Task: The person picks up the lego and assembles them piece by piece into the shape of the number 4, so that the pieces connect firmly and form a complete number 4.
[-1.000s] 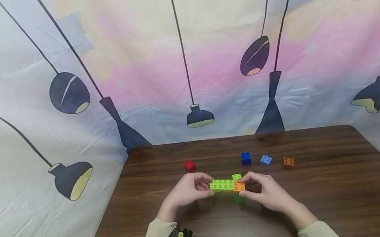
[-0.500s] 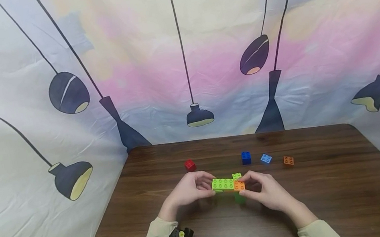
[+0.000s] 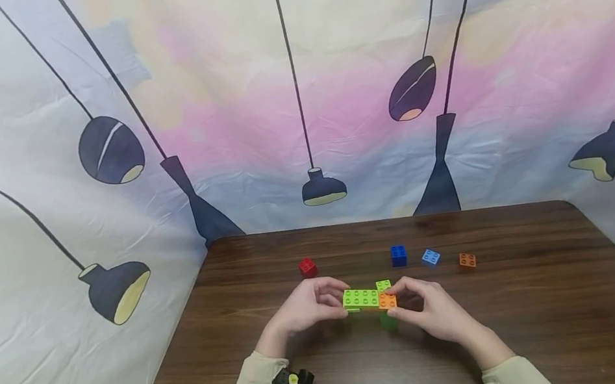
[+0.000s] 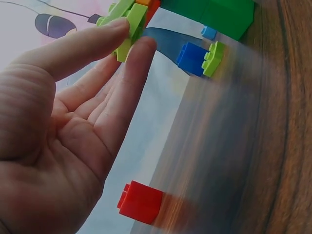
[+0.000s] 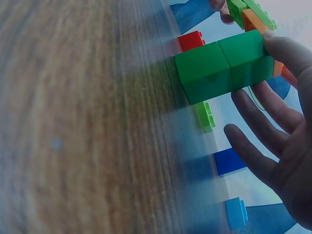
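A tower of two dark green bricks (image 5: pixel 222 66) stands on the table with an orange brick (image 3: pixel 386 300) on top. From it a long light green brick (image 3: pixel 360 298) juts out to the left, and a further light green brick (image 4: pixel 126 48) sits under its left end. My left hand (image 3: pixel 303 307) pinches that left end between thumb and index finger. My right hand (image 3: pixel 439 311) grips the orange brick with thumb and index finger, the other fingers loosely bent. In the head view the tower's lower part is partly hidden under the upper bricks.
Behind the tower a loose light green brick (image 5: pixel 205 117) rests on the brown table (image 3: pixel 537 317). Farther back lie a red brick (image 3: pixel 308 268), a dark blue brick (image 3: pixel 398 256), a light blue brick (image 3: pixel 431 257) and another orange brick (image 3: pixel 467 260). A printed cloth (image 3: pixel 360 145) hangs behind.
My left hand has shifted slightly right, and the lower light green brick at the left end has moved in beneath the long one. The right hand stays in place.
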The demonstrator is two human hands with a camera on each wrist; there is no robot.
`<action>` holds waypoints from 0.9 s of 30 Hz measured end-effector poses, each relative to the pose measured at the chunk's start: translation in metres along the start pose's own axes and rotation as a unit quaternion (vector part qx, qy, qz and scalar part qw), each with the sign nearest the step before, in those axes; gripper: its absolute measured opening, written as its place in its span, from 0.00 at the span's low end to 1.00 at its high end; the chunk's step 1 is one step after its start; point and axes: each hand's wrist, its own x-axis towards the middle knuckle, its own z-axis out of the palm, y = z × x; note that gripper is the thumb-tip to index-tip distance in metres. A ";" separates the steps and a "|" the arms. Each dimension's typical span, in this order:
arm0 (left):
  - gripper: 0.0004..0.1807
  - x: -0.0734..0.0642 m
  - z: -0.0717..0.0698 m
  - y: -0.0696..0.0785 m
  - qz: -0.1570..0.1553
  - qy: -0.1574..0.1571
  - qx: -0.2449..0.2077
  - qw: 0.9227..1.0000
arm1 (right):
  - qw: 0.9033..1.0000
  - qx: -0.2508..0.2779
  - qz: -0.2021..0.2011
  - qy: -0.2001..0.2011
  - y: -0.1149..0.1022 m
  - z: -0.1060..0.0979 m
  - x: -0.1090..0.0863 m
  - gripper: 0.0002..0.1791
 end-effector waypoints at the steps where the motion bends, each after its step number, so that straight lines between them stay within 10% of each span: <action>1: 0.23 0.000 0.000 0.000 -0.002 -0.003 -0.007 1.000 | 1.000 0.000 0.000 -0.001 0.000 0.000 0.000 0.15; 15: 0.19 0.001 0.003 -0.005 -0.032 0.005 -0.032 0.999 | 1.000 -0.004 0.002 0.000 0.001 0.000 -0.001 0.15; 27: 0.25 0.008 0.007 -0.024 -0.038 -0.003 -0.182 0.983 | 1.000 -0.007 -0.003 0.001 0.000 0.000 -0.001 0.15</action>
